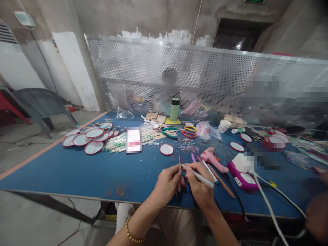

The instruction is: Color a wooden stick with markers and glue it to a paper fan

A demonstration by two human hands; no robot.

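Observation:
Near the table's front edge, my left hand (167, 182) grips a thin, upright stick (180, 161) with a purple upper end. Beside it, my right hand (201, 182) holds a white pen (205, 179), whose tip end points at the stick. The two hands are close together. Just right of them lie a pink glue gun (214, 160), a brown stick (222, 182) and several pens. A round white disc with a red rim (166, 149) rests on the table beyond my hands.
Red-rimmed discs (93, 147) and thin sticks (115, 143) are piled at the left. Behind are a green bottle (174, 111), pliers (189, 134) and a paper cup (224, 125). A magenta box (241, 177) with cables sits right. A perforated metal screen (143, 68) stands behind; another person's blurred hand (317, 215) shows far right.

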